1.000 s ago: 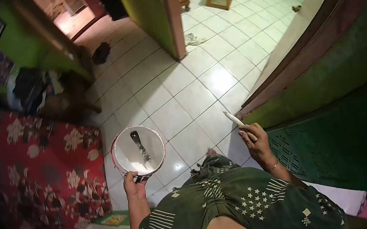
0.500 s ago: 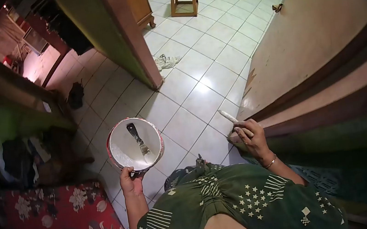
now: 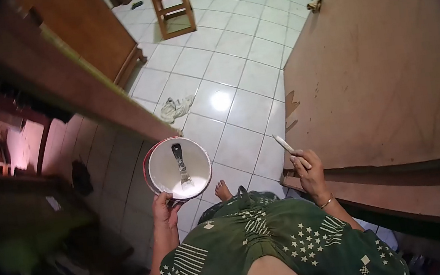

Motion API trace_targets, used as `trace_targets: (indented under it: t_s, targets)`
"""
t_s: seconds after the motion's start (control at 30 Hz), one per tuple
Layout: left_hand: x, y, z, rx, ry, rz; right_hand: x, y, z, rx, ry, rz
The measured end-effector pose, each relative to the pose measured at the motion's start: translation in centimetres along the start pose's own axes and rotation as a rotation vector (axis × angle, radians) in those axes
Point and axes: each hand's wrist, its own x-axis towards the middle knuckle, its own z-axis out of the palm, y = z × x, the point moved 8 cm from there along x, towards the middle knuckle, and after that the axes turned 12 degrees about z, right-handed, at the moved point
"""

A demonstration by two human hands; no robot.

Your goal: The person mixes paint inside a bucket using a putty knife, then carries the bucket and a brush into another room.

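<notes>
My left hand (image 3: 166,210) is closed on the near rim of a round bucket (image 3: 147,172), white inside with red on its outer side. Inside it leans a putty knife (image 3: 179,159), black handle up, its blade end in white paste (image 3: 197,185) at the bottom. Over on the right, my right hand (image 3: 310,173) is wrapped round a slim whitish tool (image 3: 283,143) that points up and to the left. This tool is seen nearly edge-on, so its kind is unclear. Its tip is apart from the door.
A worn wooden door (image 3: 372,73), peeling at its lower edge, stands at right. A wooden stool (image 3: 178,31) is at the back. A crumpled white cloth (image 3: 176,109) lies on the tiled floor (image 3: 238,149) beside the door frame (image 3: 115,104). My bare foot (image 3: 222,190) shows below.
My view has turned and moved forward toward the doorway. The bucket sits further right in view, and my foot has come into sight. Both hands keep their holds.
</notes>
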Motion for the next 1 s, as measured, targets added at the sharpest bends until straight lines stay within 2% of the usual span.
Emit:
trace_targets:
  t_s: [0.2, 0.37, 0.47, 0.5, 0.57, 0.8, 1.0]
  targets:
    - [8.7, 2.1, 10.6, 0.129, -0.191, -0.074, 8.1, -1.7, 0.8, 0.164, 0.145, 0.157]
    - [16.4, 1.1, 19.6, 0.073, -0.291, -0.129, 18.4, -2.8, 0.0, 0.216, 0.188, 0.074]
    - [18.4, 1.8, 23.9, 0.031, -0.215, -0.117, 23.9, -4.0, -0.2, 0.173, 0.188, 0.064]
    - [19.7, 1.8, 24.6, 0.056, -0.265, -0.156, 26.3, -4.9, -0.5, 0.148, 0.193, 0.051]
    - [21.5, 3.2, 28.4, -0.016, -0.236, -0.139, 31.1, -7.4, -0.7, 0.108, 0.189, -0.064]
    - [28.0, 5.4, 31.4, -0.076, -0.113, -0.063, 39.9, -12.2, 1.8, 0.077, 0.137, -0.179]
    - [39.2, 7.5, 33.7, -0.028, -0.108, -0.066, 46.1, -12.6, 3.1, -0.049, 0.180, -0.116]
